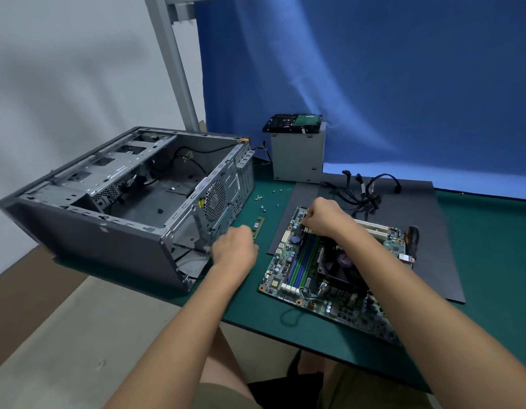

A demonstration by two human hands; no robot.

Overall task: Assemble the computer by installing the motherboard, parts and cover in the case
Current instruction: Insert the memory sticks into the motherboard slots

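The open grey computer case [123, 202] lies on its side at the left of the green mat. The motherboard [288, 278], with blue and green memory slots [303, 255] and a black CPU cooler [341, 273], rests on the dark side cover [433, 231] at the right. A green memory stick [259, 223] lies between the case and the board. My left hand [235, 249] is curled over the stick's near end and seems to grip it. My right hand [323, 219] is curled at the far end of the memory slots, its fingertips pinching a slot clip [307, 230].
A grey power supply [297, 154] stands at the back with a hard drive [294, 122] on top. Black cables [368, 190] trail over the cover's far edge. Several loose screws [261, 199] lie by the case. A screwdriver [412, 234] lies right of the motherboard.
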